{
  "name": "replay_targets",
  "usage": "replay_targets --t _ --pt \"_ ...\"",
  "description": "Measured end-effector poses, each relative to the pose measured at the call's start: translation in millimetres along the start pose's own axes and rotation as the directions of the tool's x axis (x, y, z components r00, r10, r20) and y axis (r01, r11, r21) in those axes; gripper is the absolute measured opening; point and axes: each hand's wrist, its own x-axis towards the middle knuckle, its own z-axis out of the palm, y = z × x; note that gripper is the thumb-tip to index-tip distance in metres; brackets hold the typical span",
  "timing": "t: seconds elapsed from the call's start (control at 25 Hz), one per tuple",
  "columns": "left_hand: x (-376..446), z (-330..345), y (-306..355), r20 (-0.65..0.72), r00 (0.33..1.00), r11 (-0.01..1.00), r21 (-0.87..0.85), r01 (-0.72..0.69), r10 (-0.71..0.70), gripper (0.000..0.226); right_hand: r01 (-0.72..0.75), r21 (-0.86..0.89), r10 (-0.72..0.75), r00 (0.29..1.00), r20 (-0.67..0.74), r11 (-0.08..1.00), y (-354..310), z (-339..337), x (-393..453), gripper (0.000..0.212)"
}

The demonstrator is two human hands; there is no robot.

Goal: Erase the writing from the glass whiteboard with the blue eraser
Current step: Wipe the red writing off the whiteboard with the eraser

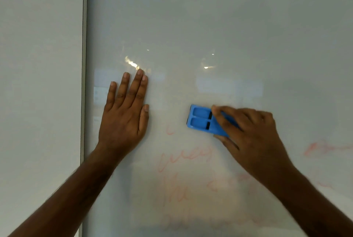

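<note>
Your right hand [252, 131] grips the blue plastic block eraser [204, 120] by its right end, pressing it flat on the glossy glass whiteboard [210, 26]. Your left hand [124, 114] lies open, palm flat on the glass near the grey frame edge [84, 64], holding nothing. You look mid-wipe: faint red marker writing [181, 175] remains below the eraser and at far right, so sweep downward across it next.
</note>
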Motion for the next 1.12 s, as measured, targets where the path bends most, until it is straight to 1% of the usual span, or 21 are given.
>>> replay_targets --t 0.12,0.24,0.4,0.48,0.56,0.64,0.76,0.88,0.96,1.12 --pt "-1 0 0 -0.008 1.000 1.000 -0.004 0.003 -0.003 0.065 -0.085 0.015 0.085 0.996 -0.024 0.996 -1 3 30 0.060" --pt "-1 0 -1 -0.008 1.000 1.000 -0.017 0.005 -0.005 0.064 -0.085 0.056 0.088 0.995 -0.046 0.995 -32 8 48 0.062" --pt "-3 0 -5 0.020 1.000 0.999 -0.043 0.003 -0.003 0.065 0.083 0.042 -0.082 0.996 -0.020 0.996 -58 12 25 0.062" --pt "-5 -1 -6 0.020 1.000 1.000 -0.028 -0.006 0.007 0.064 0.167 0.048 -0.167 0.986 -0.008 0.985 -56 13 1 0.055" --pt "-7 -2 -6 0.011 1.000 1.000 -0.010 -0.009 0.010 0.064 0.196 0.032 -0.196 0.981 0.008 0.980 -43 11 -17 0.051" --pt "-8 -2 -5 0.008 1.000 1.000 -0.009 -0.005 0.005 0.064 0.161 0.012 -0.162 0.987 0.003 0.987 -21 6 -20 0.054" --pt "-9 -2 -3 0.001 1.000 1.000 -0.006 0.004 -0.004 0.063 0.045 0.026 -0.045 0.999 0.002 0.999 0 0 0 0.058" --pt "-9 -2 -3 -0.007 1.000 1.000 -0.009 0.005 -0.005 0.062 -0.019 0.051 0.019 1.000 -0.004 0.999 -17 3 24 0.060" --pt "-9 -2 -4 -0.009 1.000 1.000 -0.028 0.003 -0.003 0.062 0.021 0.050 -0.020 1.000 -0.010 0.999 -41 6 32 0.063" --pt "-11 -2 -9 -0.004 1.000 0.999 -0.050 0.002 -0.002 0.062 0.191 0.143 -0.194 0.981 0.005 0.971 -93 14 10 0.058"
